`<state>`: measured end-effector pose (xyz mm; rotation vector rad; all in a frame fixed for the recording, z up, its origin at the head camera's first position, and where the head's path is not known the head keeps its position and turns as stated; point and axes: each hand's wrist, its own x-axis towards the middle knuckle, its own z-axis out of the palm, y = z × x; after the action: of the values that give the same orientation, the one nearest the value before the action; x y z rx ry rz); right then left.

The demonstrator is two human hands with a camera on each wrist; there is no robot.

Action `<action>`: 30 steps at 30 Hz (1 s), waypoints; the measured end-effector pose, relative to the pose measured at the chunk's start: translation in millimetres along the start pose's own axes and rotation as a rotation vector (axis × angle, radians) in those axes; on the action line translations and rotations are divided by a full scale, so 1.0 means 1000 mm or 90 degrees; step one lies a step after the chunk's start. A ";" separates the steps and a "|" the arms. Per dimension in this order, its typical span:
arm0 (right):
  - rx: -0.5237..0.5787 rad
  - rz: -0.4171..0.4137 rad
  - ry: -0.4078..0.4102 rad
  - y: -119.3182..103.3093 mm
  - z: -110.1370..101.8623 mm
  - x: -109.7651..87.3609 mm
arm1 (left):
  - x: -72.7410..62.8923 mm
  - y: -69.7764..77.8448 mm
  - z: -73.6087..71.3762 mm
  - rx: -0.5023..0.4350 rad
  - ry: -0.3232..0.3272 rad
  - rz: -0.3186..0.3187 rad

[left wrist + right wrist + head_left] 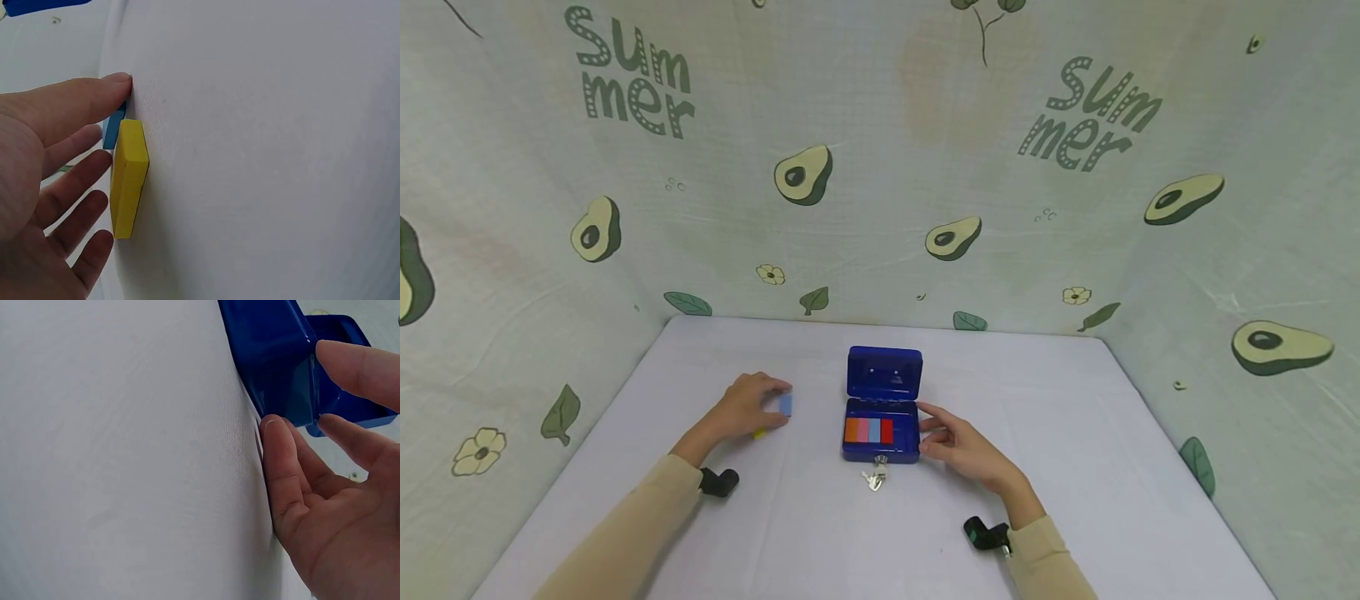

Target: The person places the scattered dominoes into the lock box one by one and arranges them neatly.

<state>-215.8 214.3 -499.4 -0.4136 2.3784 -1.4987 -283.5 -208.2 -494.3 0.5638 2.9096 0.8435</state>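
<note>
My left hand (748, 404) is at the left of the table, its thumb and index finger at opposite ends of a light blue block (786, 405). In the left wrist view, the thumb partly hides that blue block (113, 128). A yellow block (129, 178) lies on the table beneath the palm. A dark blue metal cash box (905, 451) stands with its lid raised. Inside it, orange (851, 430), pink (862, 430), light blue (875, 431) and red (887, 431) blocks lie side by side. My right hand (962, 450) touches the box's right side with extended fingertips.
Keys (874, 481) hang from the lock at the front of the box. White cloth covers the table (820, 533). A printed fabric wall (880, 183) rises behind the table and along both sides.
</note>
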 end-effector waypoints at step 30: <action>0.005 0.004 -0.004 0.000 -0.005 0.002 | 0.022 0.061 0.017 -0.050 0.021 0.084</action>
<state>-219.7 217.4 -497.5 -0.4073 2.3654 -1.5016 -281.7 -144.0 -475.2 0.7489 2.8788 0.9876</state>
